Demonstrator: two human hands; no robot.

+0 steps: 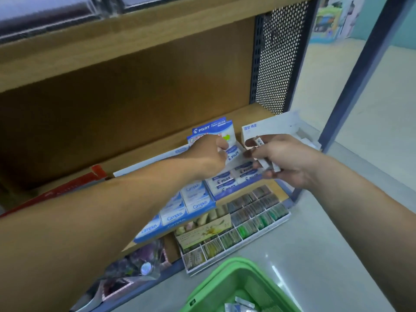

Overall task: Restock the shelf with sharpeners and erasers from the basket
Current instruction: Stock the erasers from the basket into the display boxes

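- Nearest me, low and right, is the green basket (216, 280). A few clear-wrapped packs (240, 305) lie in it.
- Beyond it, a divided tray (284, 218) holds small green and dark items, too blurred to name. Left of it is a blue Campus box (193, 200) of erasers.
- Farther on the shelf (157, 143), the Pilot box (225, 181) lies under both hands, its long axis running away from me and its near rows full.
- My left hand (207, 155) is nearer the box's far end and pinches one tilted Pilot eraser (233, 153).
- My right hand (286, 162), just to the right, curls round several small white erasers (266, 165).
- Farthest right stands a white box (270, 129).
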